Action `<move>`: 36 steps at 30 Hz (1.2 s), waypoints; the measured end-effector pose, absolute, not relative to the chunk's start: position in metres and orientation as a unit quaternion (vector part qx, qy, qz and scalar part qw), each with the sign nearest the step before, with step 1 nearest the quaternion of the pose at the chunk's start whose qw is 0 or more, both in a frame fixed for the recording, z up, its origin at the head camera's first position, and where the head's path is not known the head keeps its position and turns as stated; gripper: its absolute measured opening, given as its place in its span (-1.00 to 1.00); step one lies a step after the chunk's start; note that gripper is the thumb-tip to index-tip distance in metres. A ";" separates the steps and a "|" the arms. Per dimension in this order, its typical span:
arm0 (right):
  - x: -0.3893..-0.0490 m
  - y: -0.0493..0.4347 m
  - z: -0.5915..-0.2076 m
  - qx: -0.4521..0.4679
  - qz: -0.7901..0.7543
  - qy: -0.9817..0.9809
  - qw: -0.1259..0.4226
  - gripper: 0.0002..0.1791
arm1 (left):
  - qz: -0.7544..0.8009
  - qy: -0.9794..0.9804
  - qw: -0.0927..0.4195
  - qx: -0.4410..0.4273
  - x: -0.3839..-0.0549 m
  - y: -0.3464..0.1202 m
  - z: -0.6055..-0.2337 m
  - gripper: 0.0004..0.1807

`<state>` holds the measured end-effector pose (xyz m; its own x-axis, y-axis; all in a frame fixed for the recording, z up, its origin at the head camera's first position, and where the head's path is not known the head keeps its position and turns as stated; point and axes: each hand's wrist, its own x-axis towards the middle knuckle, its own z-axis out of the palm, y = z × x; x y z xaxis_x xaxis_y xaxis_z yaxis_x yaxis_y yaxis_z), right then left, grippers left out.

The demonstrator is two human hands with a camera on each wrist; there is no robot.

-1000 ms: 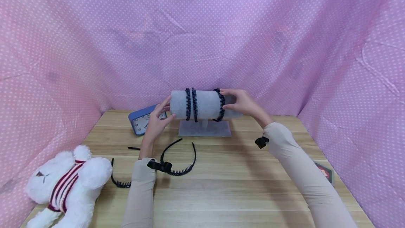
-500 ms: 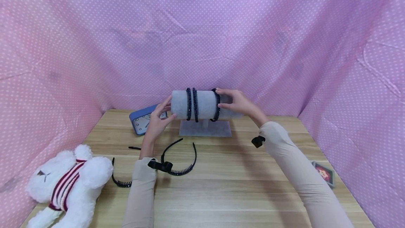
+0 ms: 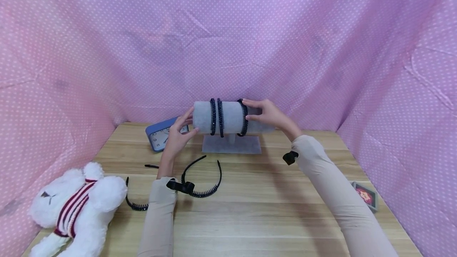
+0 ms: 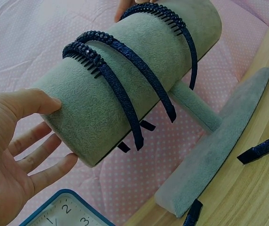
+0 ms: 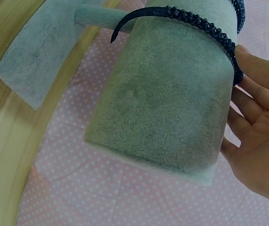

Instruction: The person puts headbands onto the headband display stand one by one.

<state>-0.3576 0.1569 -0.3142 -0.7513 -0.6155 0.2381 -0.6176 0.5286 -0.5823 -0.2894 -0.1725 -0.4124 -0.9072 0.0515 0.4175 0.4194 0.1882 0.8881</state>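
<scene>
A grey plush headband stand (image 3: 232, 117), a padded roll on a post and flat base, stands at the back of the table. Three dark beaded headbands straddle the roll: two close together left of its middle, and the right-hand headband (image 3: 244, 119) apart from them. My left hand (image 4: 17, 141) holds the roll's left end, thumb on the surface and fingers around the edge. My right hand (image 5: 261, 113) pinches the right-hand headband between thumb and fingers; its fingertips are partly hidden behind the roll. In the left wrist view only a bit of the right hand shows.
A blue clock (image 3: 157, 135) leans behind my left hand. One headband (image 3: 203, 194) lies on the table before the stand; another (image 3: 137, 207) is partly under my left forearm. A white plush bear (image 3: 82, 213) lies at left, a small framed picture (image 3: 365, 196) at right.
My right hand has slid the right-hand headband a little leftward along the roll, mostly in the first half second. The left hand keeps its place on the roll's end.
</scene>
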 end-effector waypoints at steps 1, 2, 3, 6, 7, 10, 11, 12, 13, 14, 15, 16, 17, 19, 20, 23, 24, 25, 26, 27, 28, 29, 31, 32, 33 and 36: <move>-0.357 0.157 -0.314 0.352 0.329 -0.876 0.002 -0.37 | -0.619 -0.756 0.147 -0.156 -0.287 -0.172 -0.409 -0.23; -0.358 0.157 -0.314 0.351 0.325 -0.878 0.002 -0.37 | -0.619 -0.755 0.145 -0.157 -0.284 -0.171 -0.406 -0.23; -0.358 0.157 -0.314 0.351 0.320 -0.880 0.002 -0.37 | -0.619 -0.756 0.143 -0.157 -0.281 -0.171 -0.403 -0.23; -0.358 0.157 -0.313 0.348 0.308 -0.885 0.000 -0.36 | -0.621 -0.755 0.140 -0.158 -0.276 -0.169 -0.397 -0.23; -0.359 0.157 -0.313 0.348 0.305 -0.887 -0.001 -0.36 | -0.621 -0.755 0.140 -0.158 -0.276 -0.169 -0.397 -0.23; -0.358 0.156 -0.313 0.346 0.303 -0.888 -0.009 -0.36 | -0.620 -0.755 0.140 -0.159 -0.276 -0.170 -0.397 -0.23; -0.358 0.156 -0.313 0.345 0.301 -0.889 -0.011 -0.35 | -0.622 -0.754 0.140 -0.159 -0.276 -0.170 -0.398 -0.23; -0.358 0.156 -0.312 0.344 0.300 -0.890 -0.013 -0.35 | -0.622 -0.754 0.141 -0.158 -0.276 -0.170 -0.398 -0.23; -0.358 0.156 -0.312 0.342 0.298 -0.891 -0.015 -0.35 | -0.623 -0.753 0.141 -0.158 -0.276 -0.170 -0.398 -0.23; -0.358 0.155 -0.312 0.339 0.297 -0.893 -0.018 -0.35 | -0.624 -0.752 0.142 -0.158 -0.276 -0.170 -0.398 -0.23; -0.358 0.155 -0.311 0.335 0.295 -0.895 -0.020 -0.35 | -0.624 -0.752 0.142 -0.157 -0.277 -0.170 -0.398 -0.23; -0.358 0.154 -0.311 0.332 0.292 -0.897 -0.022 -0.35 | -0.624 -0.752 0.142 -0.157 -0.277 -0.170 -0.398 -0.23; -0.358 0.154 -0.311 0.331 0.289 -0.898 -0.023 -0.35 | -0.624 -0.753 0.142 -0.156 -0.276 -0.170 -0.398 -0.23; -0.359 0.153 -0.310 0.329 0.284 -0.900 -0.028 -0.35 | -0.621 -0.755 0.141 -0.155 -0.276 -0.170 -0.398 -0.23; -0.359 0.153 -0.309 0.330 0.281 -0.900 -0.031 -0.34 | -0.620 -0.757 0.140 -0.154 -0.276 -0.170 -0.398 -0.23; -0.361 0.151 -0.308 0.336 0.278 -0.899 -0.037 -0.29 | -0.617 -0.759 0.139 -0.153 -0.275 -0.169 -0.397 -0.23; -0.361 0.151 -0.307 0.335 0.279 -0.899 -0.041 -0.27 | -0.618 -0.759 0.139 -0.152 -0.275 -0.169 -0.397 -0.23; -0.361 0.151 -0.307 0.335 0.280 -0.899 -0.044 -0.24 | -0.618 -0.758 0.138 -0.153 -0.275 -0.169 -0.397 -0.23; -0.362 0.151 -0.307 0.334 0.282 -0.898 -0.046 -0.22 | -0.619 -0.758 0.138 -0.153 -0.275 -0.169 -0.396 -0.23; -0.362 0.151 -0.306 0.334 0.285 -0.897 -0.049 -0.20 | -0.620 -0.757 0.138 -0.153 -0.275 -0.168 -0.396 -0.23; -0.363 0.151 -0.306 0.332 0.287 -0.897 -0.054 -0.19 | -0.621 -0.756 0.137 -0.154 -0.275 -0.168 -0.396 -0.23; -0.363 0.151 -0.306 0.331 0.288 -0.896 -0.058 -0.19 | -0.622 -0.755 0.137 -0.154 -0.275 -0.168 -0.396 -0.23; -0.364 0.150 -0.306 0.330 0.288 -0.897 -0.062 -0.19 | -0.622 -0.755 0.138 -0.154 -0.276 -0.168 -0.397 -0.23; -0.364 0.150 -0.305 0.330 0.287 -0.897 -0.064 -0.19 | -0.622 -0.755 0.138 -0.154 -0.276 -0.168 -0.397 -0.23; -0.364 0.150 -0.305 0.330 0.286 -0.897 -0.066 -0.19 | -0.622 -0.755 0.138 -0.154 -0.276 -0.168 -0.397 -0.23; -0.363 0.149 -0.303 0.333 0.279 -0.898 -0.071 -0.19 | -0.623 -0.754 0.139 -0.155 -0.276 -0.168 -0.398 -0.23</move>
<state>-0.3631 0.1493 -0.3030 -0.7682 -0.6376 0.0586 -0.5588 0.6230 -0.5473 -0.2764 -0.1683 -0.3977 -0.9136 0.0604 0.4022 0.4064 0.1751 0.8968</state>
